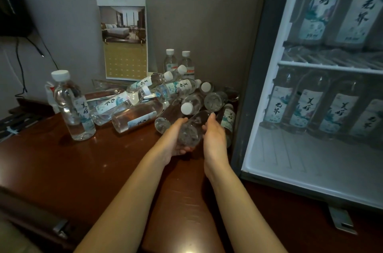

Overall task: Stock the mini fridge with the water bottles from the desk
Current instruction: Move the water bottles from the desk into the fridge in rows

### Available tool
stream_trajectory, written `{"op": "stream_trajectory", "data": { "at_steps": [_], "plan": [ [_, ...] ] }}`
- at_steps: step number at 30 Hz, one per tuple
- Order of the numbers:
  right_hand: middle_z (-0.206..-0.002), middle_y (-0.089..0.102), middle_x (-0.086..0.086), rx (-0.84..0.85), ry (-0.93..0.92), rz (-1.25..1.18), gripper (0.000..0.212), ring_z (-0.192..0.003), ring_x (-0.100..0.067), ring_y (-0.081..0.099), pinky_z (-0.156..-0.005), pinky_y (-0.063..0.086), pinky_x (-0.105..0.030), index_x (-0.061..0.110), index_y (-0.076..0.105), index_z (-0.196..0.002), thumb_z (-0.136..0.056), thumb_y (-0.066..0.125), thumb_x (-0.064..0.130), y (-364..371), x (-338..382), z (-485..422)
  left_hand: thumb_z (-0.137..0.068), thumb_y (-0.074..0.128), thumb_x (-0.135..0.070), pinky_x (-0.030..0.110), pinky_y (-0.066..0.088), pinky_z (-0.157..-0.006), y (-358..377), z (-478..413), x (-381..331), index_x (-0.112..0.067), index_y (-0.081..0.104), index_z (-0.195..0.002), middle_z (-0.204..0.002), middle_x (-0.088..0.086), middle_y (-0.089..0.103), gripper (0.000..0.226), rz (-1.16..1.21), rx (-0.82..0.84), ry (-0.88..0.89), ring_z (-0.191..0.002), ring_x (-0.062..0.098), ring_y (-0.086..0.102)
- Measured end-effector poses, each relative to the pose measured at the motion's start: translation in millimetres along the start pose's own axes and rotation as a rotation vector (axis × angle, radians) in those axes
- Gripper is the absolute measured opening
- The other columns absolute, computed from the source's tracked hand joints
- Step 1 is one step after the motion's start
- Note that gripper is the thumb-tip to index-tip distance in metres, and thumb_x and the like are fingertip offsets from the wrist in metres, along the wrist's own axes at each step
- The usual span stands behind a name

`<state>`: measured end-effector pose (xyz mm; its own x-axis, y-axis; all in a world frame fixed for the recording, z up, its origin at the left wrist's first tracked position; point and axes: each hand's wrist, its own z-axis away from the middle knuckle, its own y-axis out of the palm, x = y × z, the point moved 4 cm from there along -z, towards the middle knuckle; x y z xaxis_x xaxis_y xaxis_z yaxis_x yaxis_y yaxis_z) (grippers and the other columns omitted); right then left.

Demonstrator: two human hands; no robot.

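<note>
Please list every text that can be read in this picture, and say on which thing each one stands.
"美好": on the desk bottle, which stands upright, and on the upper left fridge bottle.
"无界": on the upper right fridge bottle.
Heading and numbers of the calendar: too blurred to read.
Smaller print under these texts: too small to read.

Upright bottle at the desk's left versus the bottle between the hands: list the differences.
The upright bottle stands on the desk; the held bottle lies tilted between left hand and right hand. The upright bottle shows cap and label; the held bottle shows neither. Both are clear.
</note>
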<state>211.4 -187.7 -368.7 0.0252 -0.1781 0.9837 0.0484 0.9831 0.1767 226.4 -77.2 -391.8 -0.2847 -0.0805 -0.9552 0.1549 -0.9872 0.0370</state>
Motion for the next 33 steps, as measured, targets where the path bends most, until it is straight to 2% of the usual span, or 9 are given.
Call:
{"op": "stream_trajectory", "data": {
  "at_steps": [6,10,15,18,21,24,28,30,33],
  "plan": [
    [-0.146,0.036,-0.007,-0.019,-0.042,0.154,0.054,-0.128,-0.025,0.044,-0.106,0.038,-0.043,0.017,0.034,-0.143,-0.097,0.032,0.045,6.1,-1.4,4.5,-0.076,0.049,-0.063,0.019,0.036,-0.044,4.9,-1.2,2.7,-0.024,0.071,-0.065,-0.054,-0.005,0.057,0.047,0.071,0.309,-0.081,-0.040,0.006,0.046],
    [-0.148,0.031,-0.008,-0.070,-0.062,0.201,0.055,-0.132,-0.025,0.038,-0.108,0.035,-0.044,0.021,0.028,-0.145,-0.096,0.035,0.046,0.8,-0.2,5.5,-0.071,0.058,-0.061,0.018,0.041,-0.048,11.3,-1.1,6.1,-0.025,0.068,-0.080,-0.061,-0.006,0.060,0.039,0.011,0.324,-0.025,-0.048,0.005,0.052],
    [-0.138,0.035,-0.004,-0.112,-0.075,0.196,0.050,-0.122,-0.022,0.046,-0.103,0.042,-0.043,0.024,0.040,-0.136,-0.091,0.046,0.047,-0.6,-4.7,16.3,-0.066,0.057,-0.067,0.024,0.053,-0.066,10.2,4.8,4.2,-0.035,0.068,-0.101,-0.104,-0.004,0.070,0.048,-0.097,0.371,0.080,-0.087,0.011,0.067],
    [-0.132,0.040,-0.005,-0.100,0.001,0.109,0.045,-0.113,-0.019,0.050,-0.099,0.044,-0.040,0.023,0.042,-0.129,-0.090,0.052,0.044,-1.4,-8.5,16.8,-0.056,0.063,-0.067,0.034,0.056,-0.077,6.9,5.9,2.6,-0.027,0.057,-0.117,-0.116,0.001,0.065,0.073,-0.125,0.287,0.106,-0.097,0.015,0.067],
    [-0.131,0.042,-0.007,-0.097,0.061,0.028,0.040,-0.110,-0.019,0.050,-0.098,0.044,-0.040,0.023,0.042,-0.128,-0.091,0.051,0.038,-1.0,-10.9,15.8,-0.055,0.064,-0.069,0.040,0.054,-0.084,3.9,6.9,0.0,-0.028,0.053,-0.120,-0.120,0.000,0.061,0.078,-0.172,0.266,0.147,-0.104,0.018,0.063],
    [-0.136,0.045,-0.008,-0.069,0.156,-0.094,0.049,-0.119,-0.024,0.048,-0.102,0.041,-0.044,0.020,0.037,-0.136,-0.093,0.047,0.042,2.0,-15.3,12.5,-0.057,0.062,-0.069,0.032,0.054,-0.073,-2.1,11.9,-6.8,-0.035,0.049,-0.117,-0.119,-0.006,0.057,0.070,-0.236,0.267,0.185,-0.105,0.013,0.059],
    [-0.138,0.046,-0.014,-0.010,0.284,-0.287,0.054,-0.123,-0.030,0.049,-0.102,0.042,-0.048,0.019,0.031,-0.142,-0.094,0.046,0.040,12.0,-22.7,12.2,-0.058,0.066,-0.054,0.027,0.050,-0.075,-12.1,14.2,-12.6,-0.032,0.047,-0.112,-0.111,-0.005,0.058,0.061,-0.373,0.232,0.233,-0.098,0.009,0.059],
    [-0.134,0.050,-0.014,0.022,0.305,-0.376,0.051,-0.118,-0.030,0.053,-0.098,0.046,-0.046,0.021,0.029,-0.142,-0.096,0.047,0.032,17.0,-26.1,14.8,-0.061,0.070,-0.044,0.021,0.047,-0.074,-16.2,15.6,-16.4,-0.036,0.044,-0.122,-0.111,-0.006,0.057,0.067,-0.419,0.242,0.273,-0.094,0.006,0.061],
    [-0.118,0.058,-0.011,0.084,0.255,-0.474,0.050,-0.099,-0.025,0.062,-0.071,0.055,-0.036,0.027,0.028,-0.140,-0.095,0.048,0.017,15.8,-20.6,16.1,-0.058,0.077,-0.035,0.021,0.050,-0.075,-19.7,18.7,-20.6,-0.032,0.040,-0.132,-0.115,-0.006,0.060,0.083,-0.349,0.294,0.303,-0.097,0.010,0.065]
  ]
}}
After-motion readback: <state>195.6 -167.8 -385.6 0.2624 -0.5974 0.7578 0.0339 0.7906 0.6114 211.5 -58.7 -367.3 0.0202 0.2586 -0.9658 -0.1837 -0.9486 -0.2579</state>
